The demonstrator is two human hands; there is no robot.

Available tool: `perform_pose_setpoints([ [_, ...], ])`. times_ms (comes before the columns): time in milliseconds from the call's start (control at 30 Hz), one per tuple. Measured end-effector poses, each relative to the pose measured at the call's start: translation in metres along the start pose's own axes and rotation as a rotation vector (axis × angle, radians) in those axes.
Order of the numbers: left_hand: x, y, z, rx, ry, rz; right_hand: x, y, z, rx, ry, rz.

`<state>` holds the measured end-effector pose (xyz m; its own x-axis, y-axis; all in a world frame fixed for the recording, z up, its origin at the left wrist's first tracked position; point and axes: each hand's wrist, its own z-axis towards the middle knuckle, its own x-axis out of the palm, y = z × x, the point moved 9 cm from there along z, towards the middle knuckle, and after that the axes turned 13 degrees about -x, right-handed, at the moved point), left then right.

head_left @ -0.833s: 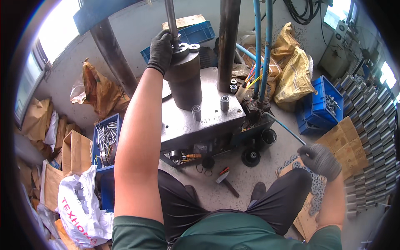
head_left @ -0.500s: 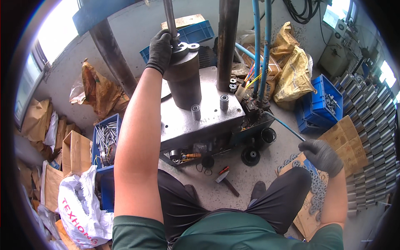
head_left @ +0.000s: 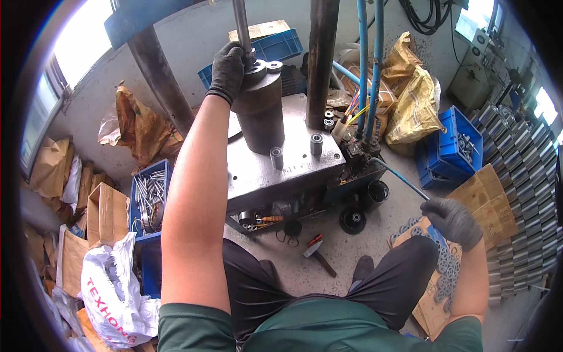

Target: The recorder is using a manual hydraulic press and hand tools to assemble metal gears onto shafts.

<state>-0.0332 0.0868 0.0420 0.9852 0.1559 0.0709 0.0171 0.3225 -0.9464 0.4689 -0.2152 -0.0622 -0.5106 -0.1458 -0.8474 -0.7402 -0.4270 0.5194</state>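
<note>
My left hand point(head_left: 227, 71), in a dark glove, is closed around the lower end of an upright steel rod point(head_left: 241, 23). The rod stands on top of a thick dark metal cylinder point(head_left: 259, 123), beside a small ring-shaped part point(head_left: 274, 66). That cylinder rests on a steel machine table point(head_left: 293, 114), where two short metal sleeves point(head_left: 316, 144) also stand upright. On the right, my gloved right hand point(head_left: 454, 223) grips the end of a long blue lever point(head_left: 404, 179), which runs to a fitting at the machine's right side. My fingers hide part of each grip.
Blue bins point(head_left: 457, 141) of metal parts stand at the right, near stacked metal tubes point(head_left: 522, 193). Flat rings lie on cardboard point(head_left: 431, 290) beside my right knee. A hammer point(head_left: 319, 258) lies on the floor. A blue bin of rods point(head_left: 150, 193) and a white sack point(head_left: 114, 293) are at left.
</note>
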Motion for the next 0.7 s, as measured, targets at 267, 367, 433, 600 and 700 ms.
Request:
perform_pose_setpoints([
  [267,0.002,-0.005,-0.006,-0.003,-0.002,0.03,-0.001,0.007,0.0,0.015,0.066,-0.061],
  [367,-0.003,-0.004,-0.005,0.007,-0.013,0.066,-0.001,0.016,0.005,0.015,0.109,-0.067],
  [433,-0.003,-0.002,-0.002,0.001,-0.009,0.051,0.005,0.015,0.004,0.006,0.222,-0.179],
  [600,0.002,-0.001,-0.004,-0.022,0.007,-0.007,-0.006,0.004,0.0,0.02,-0.032,0.03],
  [700,0.0,-0.004,-0.006,0.009,0.001,0.033,0.002,0.024,0.004,0.013,0.214,-0.204],
])
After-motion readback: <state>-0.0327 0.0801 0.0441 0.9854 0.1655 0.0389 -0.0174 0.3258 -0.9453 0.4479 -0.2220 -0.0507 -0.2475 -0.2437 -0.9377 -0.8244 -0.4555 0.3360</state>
